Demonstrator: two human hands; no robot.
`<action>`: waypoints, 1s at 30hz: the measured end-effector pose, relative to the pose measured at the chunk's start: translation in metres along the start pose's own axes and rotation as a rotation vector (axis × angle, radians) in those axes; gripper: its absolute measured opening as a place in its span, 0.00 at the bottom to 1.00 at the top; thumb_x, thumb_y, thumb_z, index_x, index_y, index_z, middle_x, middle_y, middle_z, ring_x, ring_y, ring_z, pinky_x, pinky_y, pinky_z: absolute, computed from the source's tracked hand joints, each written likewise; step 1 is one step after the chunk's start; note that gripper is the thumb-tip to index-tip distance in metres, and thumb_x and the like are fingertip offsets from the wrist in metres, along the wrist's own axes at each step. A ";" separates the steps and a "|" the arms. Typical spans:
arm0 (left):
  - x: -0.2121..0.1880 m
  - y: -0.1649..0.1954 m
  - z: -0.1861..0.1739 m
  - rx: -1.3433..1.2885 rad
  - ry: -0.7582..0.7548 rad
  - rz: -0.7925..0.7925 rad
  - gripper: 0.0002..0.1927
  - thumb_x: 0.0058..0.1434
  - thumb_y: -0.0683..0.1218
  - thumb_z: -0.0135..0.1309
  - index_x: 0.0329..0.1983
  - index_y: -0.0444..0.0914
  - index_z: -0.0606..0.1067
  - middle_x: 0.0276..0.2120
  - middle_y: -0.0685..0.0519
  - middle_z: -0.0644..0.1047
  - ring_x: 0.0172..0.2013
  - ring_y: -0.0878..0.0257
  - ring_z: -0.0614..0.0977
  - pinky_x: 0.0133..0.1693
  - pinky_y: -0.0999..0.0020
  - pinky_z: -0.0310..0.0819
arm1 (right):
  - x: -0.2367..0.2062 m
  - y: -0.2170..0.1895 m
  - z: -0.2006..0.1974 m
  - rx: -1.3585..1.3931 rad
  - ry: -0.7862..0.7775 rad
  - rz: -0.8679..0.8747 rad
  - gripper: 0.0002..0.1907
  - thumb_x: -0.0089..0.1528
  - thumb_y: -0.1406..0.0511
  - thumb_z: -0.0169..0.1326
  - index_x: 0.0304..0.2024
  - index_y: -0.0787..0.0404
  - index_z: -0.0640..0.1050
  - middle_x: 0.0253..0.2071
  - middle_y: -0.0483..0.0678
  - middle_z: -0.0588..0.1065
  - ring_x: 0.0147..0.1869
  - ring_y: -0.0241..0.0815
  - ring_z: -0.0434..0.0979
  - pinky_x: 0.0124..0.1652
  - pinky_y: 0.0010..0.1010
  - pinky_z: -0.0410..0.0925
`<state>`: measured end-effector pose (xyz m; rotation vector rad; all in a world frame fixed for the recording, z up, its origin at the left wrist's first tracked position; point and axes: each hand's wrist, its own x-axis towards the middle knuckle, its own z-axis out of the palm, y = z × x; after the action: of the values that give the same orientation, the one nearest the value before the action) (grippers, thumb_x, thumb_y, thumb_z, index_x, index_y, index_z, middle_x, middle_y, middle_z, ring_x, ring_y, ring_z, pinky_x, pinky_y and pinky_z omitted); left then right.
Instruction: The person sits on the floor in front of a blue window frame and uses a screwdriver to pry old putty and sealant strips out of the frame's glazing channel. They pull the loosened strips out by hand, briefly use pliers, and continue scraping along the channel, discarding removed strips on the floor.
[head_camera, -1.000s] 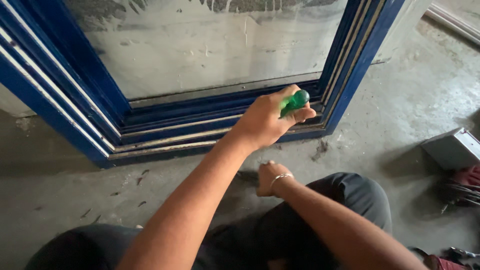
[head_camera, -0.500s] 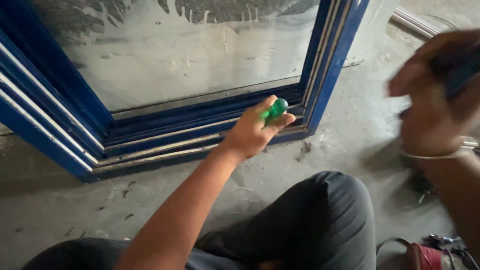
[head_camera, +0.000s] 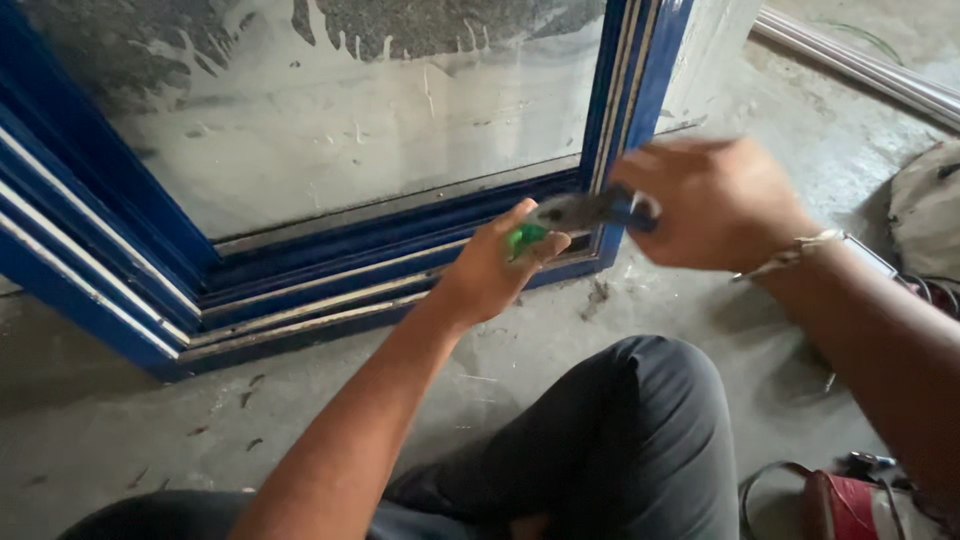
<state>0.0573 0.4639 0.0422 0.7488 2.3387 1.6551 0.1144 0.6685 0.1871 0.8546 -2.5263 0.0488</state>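
My left hand (head_camera: 490, 272) is closed around a green-handled tool (head_camera: 522, 238), held against the bottom rail of a blue window frame (head_camera: 330, 265) near its right corner. My right hand (head_camera: 715, 205) grips pliers with dark blue handles (head_camera: 590, 210), whose jaws point left and reach the green handle. The right hand is motion-blurred. A thin bracelet (head_camera: 795, 255) sits on my right wrist. The frame holds a dusty, smeared glass pane (head_camera: 330, 110).
I sit on a concrete floor (head_camera: 110, 430) with my knee in dark trousers (head_camera: 640, 420) raised. A red and black tool (head_camera: 850, 500) lies at the lower right. A grey bag (head_camera: 925, 215) and a metal rail (head_camera: 860, 65) lie at the right.
My right hand has swung in from the right edge with the pliers and now meets the green tool. The left hand stays at the frame's bottom rail. The view shifted right.
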 end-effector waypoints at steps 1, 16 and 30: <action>0.001 -0.001 0.001 -0.008 0.017 0.057 0.41 0.65 0.63 0.56 0.67 0.29 0.64 0.45 0.42 0.81 0.48 0.59 0.80 0.51 0.66 0.72 | -0.001 0.002 0.001 0.049 0.065 0.021 0.15 0.52 0.69 0.59 0.43 0.59 0.77 0.29 0.49 0.76 0.30 0.46 0.79 0.29 0.36 0.72; 0.016 -0.007 0.001 -0.214 -0.002 0.059 0.26 0.67 0.58 0.56 0.56 0.33 0.70 0.35 0.50 0.77 0.37 0.63 0.75 0.42 0.65 0.72 | -0.010 0.034 0.029 -0.223 -0.164 0.008 0.09 0.58 0.64 0.58 0.40 0.60 0.77 0.25 0.50 0.77 0.26 0.47 0.78 0.26 0.38 0.72; 0.023 -0.018 0.003 -0.068 0.097 0.208 0.16 0.66 0.55 0.55 0.39 0.37 0.72 0.25 0.53 0.72 0.29 0.65 0.73 0.35 0.66 0.69 | 0.009 0.052 0.018 0.135 0.196 0.220 0.05 0.65 0.67 0.54 0.41 0.60 0.80 0.32 0.49 0.78 0.33 0.38 0.76 0.30 0.33 0.67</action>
<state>0.0333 0.4734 0.0274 0.9472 2.3225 1.8844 0.0701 0.7024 0.1811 0.5864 -2.4398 0.3602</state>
